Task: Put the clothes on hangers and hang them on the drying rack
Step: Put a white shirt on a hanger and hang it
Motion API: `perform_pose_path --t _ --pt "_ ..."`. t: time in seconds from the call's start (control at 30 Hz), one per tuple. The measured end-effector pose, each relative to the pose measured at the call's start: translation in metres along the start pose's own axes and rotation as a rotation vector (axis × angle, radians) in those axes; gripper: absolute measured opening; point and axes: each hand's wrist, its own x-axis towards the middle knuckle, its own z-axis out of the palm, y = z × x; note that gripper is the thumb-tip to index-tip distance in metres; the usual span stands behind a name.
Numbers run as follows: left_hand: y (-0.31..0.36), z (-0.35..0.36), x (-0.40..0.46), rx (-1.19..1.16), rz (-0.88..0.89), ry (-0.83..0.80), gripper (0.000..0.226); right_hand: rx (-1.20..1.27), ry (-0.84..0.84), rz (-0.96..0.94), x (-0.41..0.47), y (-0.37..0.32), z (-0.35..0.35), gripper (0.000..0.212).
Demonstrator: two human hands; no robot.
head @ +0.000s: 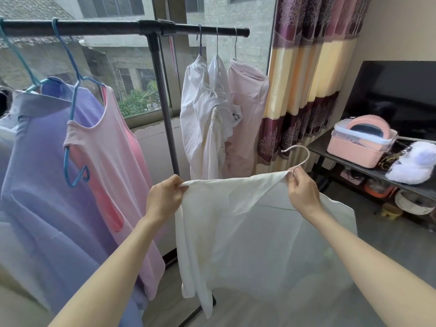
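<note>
Mid-frame, both arms reach forward: left hand (165,197) pinches the white shirt (247,232); right hand (303,192) grips shirt and hanger (299,159).

One head-worn wide-angle camera looks forward and slightly down from close behind the person's outstretched forearms, facing the black metal drying-rack bar (122,28) and window (straight lines bow near the edges)

Soft daylight thru window (94,67), no harsh shadows; wide-angle warp at edges.
</note>
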Motion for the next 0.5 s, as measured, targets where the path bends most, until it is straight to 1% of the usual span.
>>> perform_pose_path --t 0.07,0.1,0.13,0.17,0.2,0.23,0.3,0.37,0.43,0.5 --pt "-0.009 0.004 -0.003 0.058 -0.039 -0.161 0.005 0.062 0.009 0.043 0.005 -0.004 -0.003 0.024" --pt "-0.012 0.006 -0.005 0.039 -0.048 -0.217 0.008 0.071 0.005 0.04 0.006 -0.005 -0.004 0.022" --pt "-0.014 0.007 -0.007 -0.002 -0.045 -0.233 0.018 0.071 -0.004 0.025 0.007 -0.007 -0.004 0.021" --pt "-0.013 0.009 -0.009 -0.049 -0.027 -0.204 0.027 0.07 -0.018 0.004 0.007 -0.009 -0.004 0.02" --pt "-0.008 0.01 -0.011 -0.089 0.013 -0.141 0.032 0.073 -0.034 -0.018 0.007 -0.011 -0.003 0.019" --pt "0.001 0.011 -0.013 -0.116 0.075 -0.072 0.033 0.076 -0.048 -0.039 0.007 -0.014 -0.002 0.017" --pt "0.021 0.014 -0.015 -0.122 0.231 -0.014 0.038 0.087 -0.078 -0.061 0.006 -0.022 0.002 0.016" --pt "0.045 0.02 -0.019 -0.081 0.399 -0.018 0.044 0.101 -0.119 -0.067 0.006 -0.031 0.006 0.016" --pt "0.061 0.03 -0.023 0.021 0.538 0.007 0.043 0.117 -0.151 -0.071 0.006 -0.039 0.009 0.016" --pt "0.069 0.039 -0.024 0.109 0.588 0.042 0.041 0.15 -0.153 -0.064 0.006 -0.045 0.008 0.017"
